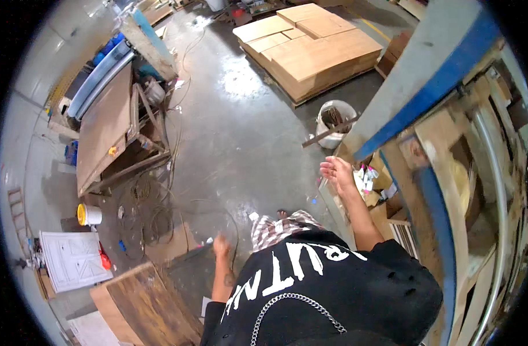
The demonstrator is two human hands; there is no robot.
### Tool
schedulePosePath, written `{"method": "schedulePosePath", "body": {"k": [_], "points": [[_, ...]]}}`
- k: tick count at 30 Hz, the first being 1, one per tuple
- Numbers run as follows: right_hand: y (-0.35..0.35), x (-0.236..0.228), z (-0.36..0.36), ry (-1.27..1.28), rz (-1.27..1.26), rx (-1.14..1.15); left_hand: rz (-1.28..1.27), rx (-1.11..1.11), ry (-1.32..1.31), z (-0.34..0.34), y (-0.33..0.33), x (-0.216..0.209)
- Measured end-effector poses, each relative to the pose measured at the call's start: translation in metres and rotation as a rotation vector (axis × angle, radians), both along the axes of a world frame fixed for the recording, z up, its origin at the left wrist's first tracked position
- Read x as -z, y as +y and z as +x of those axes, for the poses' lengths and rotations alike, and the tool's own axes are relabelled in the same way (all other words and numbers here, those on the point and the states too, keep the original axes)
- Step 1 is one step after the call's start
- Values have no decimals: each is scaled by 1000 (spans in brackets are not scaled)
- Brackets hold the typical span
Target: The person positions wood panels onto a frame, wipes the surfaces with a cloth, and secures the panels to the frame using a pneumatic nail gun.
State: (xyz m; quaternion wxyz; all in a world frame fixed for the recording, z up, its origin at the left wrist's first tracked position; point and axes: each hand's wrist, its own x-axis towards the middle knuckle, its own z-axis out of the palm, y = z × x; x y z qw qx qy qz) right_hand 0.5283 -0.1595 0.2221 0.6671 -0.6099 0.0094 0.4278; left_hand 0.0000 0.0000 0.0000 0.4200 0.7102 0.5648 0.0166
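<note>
My right hand [337,171] is held out in front of me on the right, fingers loosely extended and nothing visible in them. It is near a white bucket [333,128] that has dark pieces inside and a dark strip across its rim. Lower and to the left, my left hand [221,247] hangs beside my body, small and blurred, its fingers not clear. Just beside it in the picture is a small pale object [210,240] at the end of a dark line; I cannot tell whether the hand touches it.
Stacked brown boards [333,49] lie ahead. A blue and grey post [431,75] and cluttered shelving stand close on my right. On the left are a slanted wooden panel on a frame [105,127], coiled cables [154,222], a yellow-lidded bucket [91,214], a drawing sheet [71,259] and boards [154,300].
</note>
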Motion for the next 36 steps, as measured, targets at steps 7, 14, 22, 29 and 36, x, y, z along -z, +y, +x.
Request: {"method": "schedulePosePath", "body": {"k": [7, 14, 22, 29, 36], "points": [[189, -29, 130, -124, 79, -28, -193, 58, 454, 46, 83, 3], [259, 123, 247, 6, -317, 101, 402, 486, 88, 260, 361, 22], [252, 113, 288, 172, -357, 451, -76, 201, -430, 678, 804, -51], [251, 24, 486, 177, 939, 953, -260, 466, -497, 1022, 719, -77], [257, -136, 716, -236, 1309, 680, -168, 779, -130, 1169, 575, -93]]}}
